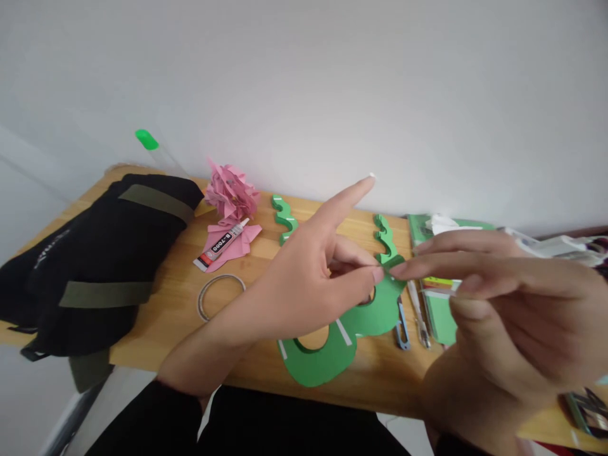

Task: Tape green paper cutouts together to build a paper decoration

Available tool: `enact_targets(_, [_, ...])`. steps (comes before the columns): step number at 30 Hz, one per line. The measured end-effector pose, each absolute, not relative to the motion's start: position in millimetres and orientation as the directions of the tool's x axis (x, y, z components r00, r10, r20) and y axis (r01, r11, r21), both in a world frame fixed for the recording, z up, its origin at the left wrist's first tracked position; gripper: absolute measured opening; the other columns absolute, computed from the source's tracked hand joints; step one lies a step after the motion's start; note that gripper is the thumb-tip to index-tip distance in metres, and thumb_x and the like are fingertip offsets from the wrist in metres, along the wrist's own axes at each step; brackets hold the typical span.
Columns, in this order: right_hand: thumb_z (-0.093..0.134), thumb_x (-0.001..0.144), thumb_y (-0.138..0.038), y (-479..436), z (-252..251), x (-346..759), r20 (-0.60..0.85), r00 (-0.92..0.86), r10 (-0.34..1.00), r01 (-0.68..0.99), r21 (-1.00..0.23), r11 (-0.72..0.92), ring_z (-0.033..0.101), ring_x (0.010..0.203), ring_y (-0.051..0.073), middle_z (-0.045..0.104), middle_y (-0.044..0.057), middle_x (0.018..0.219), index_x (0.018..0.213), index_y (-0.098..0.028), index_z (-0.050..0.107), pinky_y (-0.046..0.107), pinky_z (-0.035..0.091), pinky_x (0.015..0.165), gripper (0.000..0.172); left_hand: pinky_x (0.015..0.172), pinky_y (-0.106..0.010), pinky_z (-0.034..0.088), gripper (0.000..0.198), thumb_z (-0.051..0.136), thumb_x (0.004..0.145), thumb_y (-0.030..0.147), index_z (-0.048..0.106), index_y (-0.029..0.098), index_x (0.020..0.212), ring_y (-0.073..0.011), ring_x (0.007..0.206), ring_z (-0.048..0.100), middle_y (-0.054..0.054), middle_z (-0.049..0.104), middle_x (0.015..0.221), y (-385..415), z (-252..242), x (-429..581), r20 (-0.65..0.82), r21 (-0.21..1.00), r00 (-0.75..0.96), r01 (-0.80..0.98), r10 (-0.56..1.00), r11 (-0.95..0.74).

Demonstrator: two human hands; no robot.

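Note:
My left hand is raised over the wooden table, thumb and middle finger pinched, index finger stretched up. My right hand meets it from the right, its fingertips pinching the same small spot. Between the fingertips sits a little green piece, seemingly the top of a wavy green paper cutout that lies or hangs just below the hands. What exactly the fingertips grip is too small to tell.
A black bag lies at the left. Pink folded paper flower, a glue tube, a tape ring, another green wavy strip, small snips, tweezers-like tool and green sheets lie around. White wall behind.

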State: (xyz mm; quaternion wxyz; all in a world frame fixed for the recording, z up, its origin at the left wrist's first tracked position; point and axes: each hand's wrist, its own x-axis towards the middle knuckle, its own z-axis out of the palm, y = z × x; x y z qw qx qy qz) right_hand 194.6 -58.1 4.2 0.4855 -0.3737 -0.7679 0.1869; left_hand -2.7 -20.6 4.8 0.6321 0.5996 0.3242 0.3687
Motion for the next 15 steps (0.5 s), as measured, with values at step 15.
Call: enact_targets(15, [0.060,0.089,-0.016,-56.3,0.6,196.2,0.622,0.083,0.779,0.591,-0.660,0.464,0.069,0.103,0.022,0.074,0.006,0.107,0.093,-0.022,0.059,0.042,0.052,0.092,0.008,0.053,-0.026,0.042,0.081,0.061,0.084,0.013,0.022,0.029,0.154,-0.0114,0.054,0.052,0.007,0.063,0.061,-22.0,2.4,-2.9,0.093,0.995,0.523,-0.067,0.847,-0.069])
